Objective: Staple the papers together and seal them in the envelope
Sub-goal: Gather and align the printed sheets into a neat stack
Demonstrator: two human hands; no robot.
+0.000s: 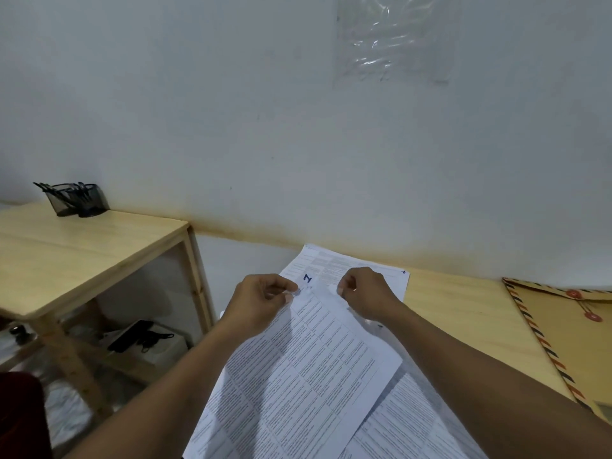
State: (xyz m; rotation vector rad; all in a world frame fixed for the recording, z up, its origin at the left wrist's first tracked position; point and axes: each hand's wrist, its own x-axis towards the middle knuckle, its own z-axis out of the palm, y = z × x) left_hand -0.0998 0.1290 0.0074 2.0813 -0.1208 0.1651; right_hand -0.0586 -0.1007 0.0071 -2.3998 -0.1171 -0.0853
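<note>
Two hands on one sheet. Left hand [261,299] pinches the upper left corner of the top sheet [314,366] between thumb and fingertips. Right hand [366,293] is curled on the same top edge, further right, gripping it. The sheet lies skewed over other printed sheets [414,422]: one pokes out above the hands mid-frame, more fan out at lower right. All of it is on the light wood table [463,303].

Envelope [563,332], tan with a striped border and string tie, lies flat at the right edge of the frame, well apart from the papers, untouched. No stapler seen on the table. Dark object [132,334] on the lower shelf at lower left, can't tell what it is. Pen holder [77,200] at upper left.

Step looks like squaring the stack before stapling. To do it well:
- Lay this sheet so its top and left edges match those below.
- Gather the strays at lower right too.
- Tap the edges on the table to even them.
- Keep a pinch on the corner so nothing slips while a stapler is found.

Risk: skewed pages get stapled crooked, then catch going into the envelope.
</note>
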